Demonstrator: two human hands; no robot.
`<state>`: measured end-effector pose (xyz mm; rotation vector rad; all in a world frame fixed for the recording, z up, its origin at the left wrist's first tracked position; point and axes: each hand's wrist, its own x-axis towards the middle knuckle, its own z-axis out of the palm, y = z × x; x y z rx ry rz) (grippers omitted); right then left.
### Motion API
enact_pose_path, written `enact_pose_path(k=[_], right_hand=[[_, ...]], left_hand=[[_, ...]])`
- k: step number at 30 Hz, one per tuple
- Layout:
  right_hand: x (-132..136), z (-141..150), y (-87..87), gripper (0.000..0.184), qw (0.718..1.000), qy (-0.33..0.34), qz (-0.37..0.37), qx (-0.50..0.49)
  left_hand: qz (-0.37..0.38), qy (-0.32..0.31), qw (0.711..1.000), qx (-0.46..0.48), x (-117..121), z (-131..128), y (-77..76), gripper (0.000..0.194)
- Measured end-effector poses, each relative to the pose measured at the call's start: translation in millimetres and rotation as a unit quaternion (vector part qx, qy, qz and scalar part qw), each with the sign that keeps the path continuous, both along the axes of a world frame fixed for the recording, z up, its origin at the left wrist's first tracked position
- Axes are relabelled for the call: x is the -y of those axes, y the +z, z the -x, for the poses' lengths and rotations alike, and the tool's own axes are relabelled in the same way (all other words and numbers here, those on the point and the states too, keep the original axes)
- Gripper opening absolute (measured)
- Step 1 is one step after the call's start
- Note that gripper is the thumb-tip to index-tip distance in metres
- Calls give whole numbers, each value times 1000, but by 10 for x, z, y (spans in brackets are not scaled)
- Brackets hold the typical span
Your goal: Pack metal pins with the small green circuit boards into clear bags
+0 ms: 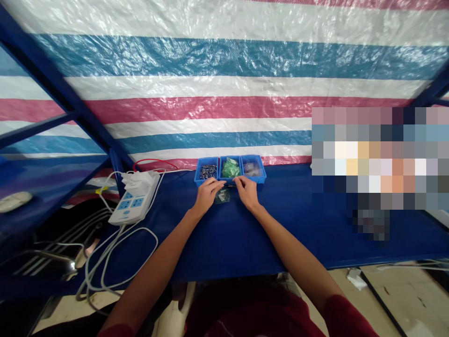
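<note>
My left hand (206, 193) is at the front edge of the blue bins, its fingers drawn together in a pinch. My right hand (247, 191) faces it, thumb and forefinger pressed together. What either hand pinches is too small to make out; thin dark pieces show between the fingertips. Just below, a small clear plastic bag (222, 196) with small pale parts lies on the table by my left fingers. Behind the hands stand three joined blue bins: the left bin (197, 171) has many small metal pieces, the middle bin (229, 158) green packets, the right bin (262, 171) clear plastic bags.
A white power strip (129, 210) with plugged-in adapters and looping cables (111, 255) occupies the left side of the blue table (224, 243). A striped plastic sheet (217, 86) hangs behind. Blue metal frame posts (75, 100) rise at the left. The right side is pixelated.
</note>
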<state>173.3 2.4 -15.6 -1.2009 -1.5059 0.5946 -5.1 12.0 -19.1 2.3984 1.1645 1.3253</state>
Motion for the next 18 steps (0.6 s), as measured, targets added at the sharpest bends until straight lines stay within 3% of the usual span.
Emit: enact_pose_path(k=[7,13,18], right_hand=[[-8,2,-17,35,1000,7,9,2],[1,22,-48,28,994,110,8,8],[21,38,-42,26,991,136,5,10]], left_hand=[[34,0,998,52,25,-4,20,28],[97,19,990,102,67,-42,62,22],[127,5,985,114,81,-46,76,22]])
